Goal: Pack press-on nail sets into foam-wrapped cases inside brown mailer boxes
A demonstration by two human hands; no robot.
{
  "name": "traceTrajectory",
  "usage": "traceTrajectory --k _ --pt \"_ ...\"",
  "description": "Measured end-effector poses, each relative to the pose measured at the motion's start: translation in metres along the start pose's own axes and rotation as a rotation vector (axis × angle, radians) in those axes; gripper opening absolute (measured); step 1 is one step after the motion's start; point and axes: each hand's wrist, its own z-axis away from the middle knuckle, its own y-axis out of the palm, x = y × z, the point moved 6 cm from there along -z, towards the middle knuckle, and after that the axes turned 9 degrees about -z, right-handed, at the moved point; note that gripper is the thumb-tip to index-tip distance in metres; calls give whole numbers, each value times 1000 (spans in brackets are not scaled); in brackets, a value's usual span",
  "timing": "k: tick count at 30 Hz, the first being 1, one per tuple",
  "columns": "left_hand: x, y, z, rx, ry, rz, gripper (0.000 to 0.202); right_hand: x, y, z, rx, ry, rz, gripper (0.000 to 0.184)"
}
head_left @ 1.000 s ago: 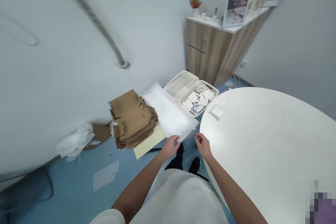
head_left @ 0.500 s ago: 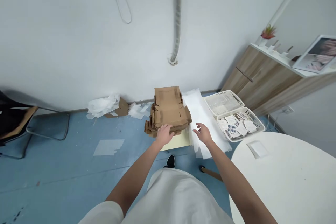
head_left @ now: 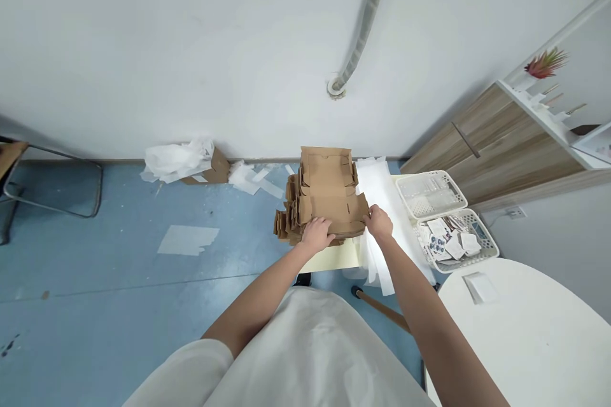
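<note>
A stack of flat brown cardboard box blanks [head_left: 327,194] rests on a low pale-yellow surface [head_left: 334,257] by the wall. My left hand [head_left: 316,233] grips the near edge of the top blank, fingers curled over it. At the stack's near right corner my right hand [head_left: 379,222] closes on the same edge. A pile of white foam sheets [head_left: 379,222] lies just right of the cardboard.
Two white plastic baskets [head_left: 446,219] stand to the right, the nearer one holding small packets. A round white table [head_left: 520,337] with a white pad fills the lower right. A wooden cabinet [head_left: 501,159] lines the right wall. Crumpled white wrapping [head_left: 176,159] and a chair frame [head_left: 57,184] are left.
The view swung left from the table to face the stack. Both hands moved forward from the foam sheets and closed on the near edge of the cardboard.
</note>
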Motion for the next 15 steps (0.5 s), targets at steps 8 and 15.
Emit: traceTrajectory --k 8,15 --pt "-13 0 -7 8 20 -147 40 31 -20 13 -64 -80 -103 12" --pt "-26 -10 -3 -224 288 -247 30 26 -49 18 -92 43 -734 27"
